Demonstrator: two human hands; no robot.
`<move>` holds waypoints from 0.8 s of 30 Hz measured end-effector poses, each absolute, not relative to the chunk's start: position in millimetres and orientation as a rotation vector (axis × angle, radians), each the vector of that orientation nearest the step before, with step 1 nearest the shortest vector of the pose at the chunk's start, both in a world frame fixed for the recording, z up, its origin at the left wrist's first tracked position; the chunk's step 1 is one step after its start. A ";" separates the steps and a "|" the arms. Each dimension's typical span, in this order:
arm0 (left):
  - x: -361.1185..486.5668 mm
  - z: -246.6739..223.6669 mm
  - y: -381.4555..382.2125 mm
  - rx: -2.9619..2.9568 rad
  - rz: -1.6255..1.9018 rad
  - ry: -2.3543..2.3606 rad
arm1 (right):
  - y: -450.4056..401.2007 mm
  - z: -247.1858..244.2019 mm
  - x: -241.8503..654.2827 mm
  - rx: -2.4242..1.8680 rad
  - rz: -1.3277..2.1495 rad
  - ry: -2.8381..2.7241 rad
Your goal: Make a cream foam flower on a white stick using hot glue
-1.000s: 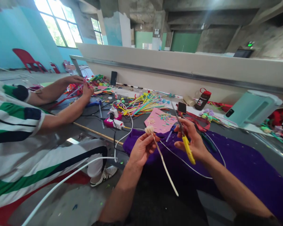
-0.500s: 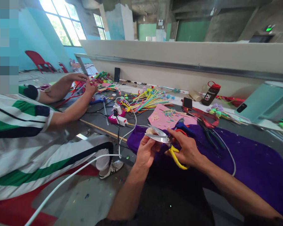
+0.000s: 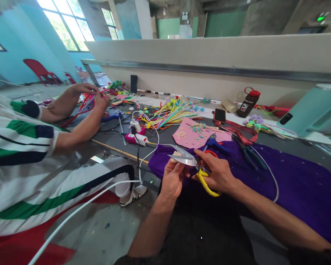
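Note:
My right hand [image 3: 216, 171] is closed on the handles of a pair of scissors [image 3: 208, 185], one grip yellow and the other red. The scissor blades point left, a little apart. They lie across a small cream fluffy piece [image 3: 177, 154] that my left hand [image 3: 173, 176] pinches between its fingers. The blades partly hide that piece, so its full shape does not show. Beneath both hands is a purple cloth [image 3: 298, 187]. Just beyond them a pink sheet [image 3: 183, 129] carries small coloured clippings.
Blue-handled pliers [image 3: 216, 144] and dark green-handled pliers [image 3: 251, 156] lie on the cloth. Behind are coloured pipe cleaners [image 3: 168, 114], a phone [image 3: 219, 115] and a brown bottle [image 3: 248, 103]. A power strip [image 3: 136, 138] with trailing cables sits left. A co-worker's hands [image 3: 99, 97] handle pink strands.
The view has shifted slightly. The scissors stay at the cream piece, their blades opened a little wider, and less of the piece shows. The co-worker's hands have moved slightly.

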State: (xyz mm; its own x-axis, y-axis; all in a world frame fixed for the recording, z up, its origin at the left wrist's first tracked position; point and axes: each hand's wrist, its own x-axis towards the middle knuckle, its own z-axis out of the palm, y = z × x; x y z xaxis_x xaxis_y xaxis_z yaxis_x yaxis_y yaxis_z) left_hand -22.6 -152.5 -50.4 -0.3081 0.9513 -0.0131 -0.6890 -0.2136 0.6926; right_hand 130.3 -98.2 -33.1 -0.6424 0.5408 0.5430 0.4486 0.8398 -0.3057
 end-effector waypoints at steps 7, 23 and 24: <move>-20.2 -52.1 -151.8 0.521 1.821 0.731 | -97.5 -33.9 129.6 -0.716 0.127 -2.352; -21.5 -53.8 -151.6 0.551 1.827 0.781 | -95.9 -35.6 129.5 -0.722 0.086 -2.392; -21.5 -53.6 -151.6 0.548 1.826 0.780 | -95.9 -35.2 129.5 -0.725 0.083 -2.395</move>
